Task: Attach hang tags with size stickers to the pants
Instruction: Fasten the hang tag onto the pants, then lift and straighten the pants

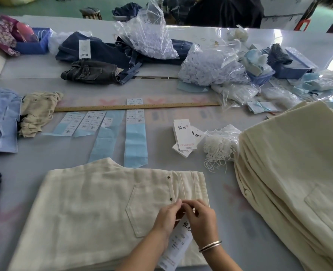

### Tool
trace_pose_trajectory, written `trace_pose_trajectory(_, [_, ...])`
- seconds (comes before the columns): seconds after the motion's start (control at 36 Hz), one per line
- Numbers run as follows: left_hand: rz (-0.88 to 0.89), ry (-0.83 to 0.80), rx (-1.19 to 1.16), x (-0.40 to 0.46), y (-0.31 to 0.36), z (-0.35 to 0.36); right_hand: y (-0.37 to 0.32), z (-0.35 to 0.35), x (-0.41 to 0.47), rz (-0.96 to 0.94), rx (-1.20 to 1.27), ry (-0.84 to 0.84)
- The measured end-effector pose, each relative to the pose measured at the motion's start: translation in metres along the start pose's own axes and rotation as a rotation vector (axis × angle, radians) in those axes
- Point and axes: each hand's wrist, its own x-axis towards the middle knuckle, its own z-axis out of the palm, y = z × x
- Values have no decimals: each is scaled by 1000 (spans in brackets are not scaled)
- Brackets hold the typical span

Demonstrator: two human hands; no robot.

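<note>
Both my hands meet over the waistband of cream pants lying flat near the table's front edge. My left hand and right hand are pinched nearly closed on a thin white string at a belt loop. A white hang tag with a size sticker lies on the pants under my wrists, apparently hanging from that string.

To do this well, I judge I should keep the loop snug through the belt loop, pull the tag fully through, and leave it printed side up.

The table is pale grey. Beyond my hands lie spare tags, a tangle of strings and blue sticker strips below a wooden ruler. A tall stack of cream pants sits right. Plastic bags and dark denim crowd the far side.
</note>
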Motion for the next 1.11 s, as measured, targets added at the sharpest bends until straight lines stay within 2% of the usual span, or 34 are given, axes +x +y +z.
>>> trace_pose_trajectory(0.08, [-27, 14, -32, 2, -2, 6, -1, 5, -7, -66, -65, 55])
trace_pose_trajectory(0.22, [-27, 65, -21, 5, -3, 9, -2, 9, -16, -93, -14, 32])
trace_pose_trajectory(0.31, [4, 51, 100, 8, 1, 5, 0, 6, -13, -63, 0, -1])
trace_pose_trajectory(0.36, [73, 119, 223, 12, 8, -13, 1, 4, -9, -26, 15, 1])
trace_pose_trajectory(0.44, [253, 433, 629, 25, 21, -75, 0, 0, -4, -15, -1, 15])
trace_pose_trajectory(0.5, [229, 752, 846, 20, 29, -132, -2, -1, -1, -46, -17, 4])
trace_pose_trajectory(0.56, [142, 1015, 846, 6, 33, -192, -7, 0, 1, -85, -28, -29])
trace_pose_trajectory(0.64, [-24, 1211, 732, -19, 29, -272, -20, 9, -1, -136, -60, -126])
trace_pose_trajectory(0.67, [-77, 1207, 714, -29, 28, -295, -27, 15, -3, -150, -68, -171])
trace_pose_trajectory(0.72, [-143, 1063, 715, -44, 27, -323, -42, 28, -7, -198, -88, -260])
trace_pose_trajectory(0.78, [-124, 915, 695, -57, 28, -331, -65, 43, -12, -284, -136, -388])
trace_pose_trajectory(0.86, [77, 773, 625, -69, 42, -320, -105, 66, -15, -484, -171, -605])
trace_pose_trajectory(0.92, [246, 696, 632, -83, 59, -301, -132, 77, -15, -660, -211, -687])
trace_pose_trajectory(1.0, [468, 525, 758, -120, 93, -256, -176, 83, -6, -882, -246, -625])
trace_pose_trajectory(1.06, [610, 324, 768, -148, 115, -221, -205, 76, 1, -998, -230, -482])
trace_pose_trajectory(1.11, [715, 229, 819, -171, 133, -194, -226, 58, 9, -1046, -163, -328])
